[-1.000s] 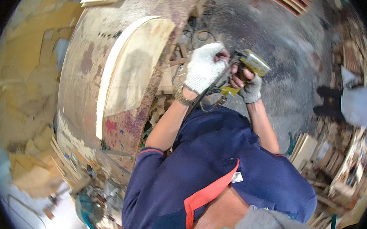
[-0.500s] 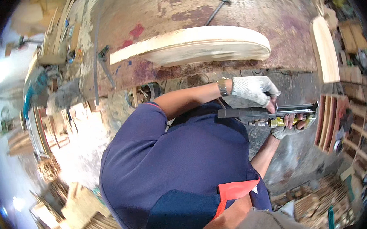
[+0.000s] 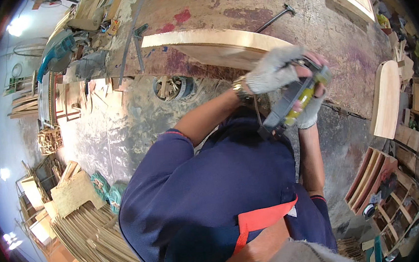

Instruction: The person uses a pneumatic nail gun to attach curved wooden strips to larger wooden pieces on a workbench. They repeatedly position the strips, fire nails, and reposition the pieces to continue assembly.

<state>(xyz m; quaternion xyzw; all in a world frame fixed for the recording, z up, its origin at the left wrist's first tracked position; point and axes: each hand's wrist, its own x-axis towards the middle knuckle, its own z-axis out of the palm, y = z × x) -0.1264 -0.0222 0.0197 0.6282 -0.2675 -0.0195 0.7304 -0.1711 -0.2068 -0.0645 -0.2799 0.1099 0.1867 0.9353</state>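
A yellow-green nail gun (image 3: 307,97) with a long dark magazine is tilted in front of my chest, blurred a little by motion. My left hand (image 3: 274,69), in a white knit glove, is closed on its upper end by the magazine. Gloved as well, my right hand (image 3: 309,117) wraps round the yellow body from the right; a few bare fingertips show. Just beyond the left hand lies a pale curved wooden piece (image 3: 227,42) on the worn workbench (image 3: 347,71). The hands and tool cover its right end.
A hammer (image 3: 274,18) lies behind the curved piece. To the right are a rounded wooden board (image 3: 384,100) and stacked boards (image 3: 371,180). A bucket of scraps (image 3: 180,87) stands below the bench edge. At the left is a teal power saw (image 3: 56,53).
Both hands have raised the nail gun toward the bench and turned it from level to slanted. The left hand now covers the curved piece's right end. The whole view has shifted.
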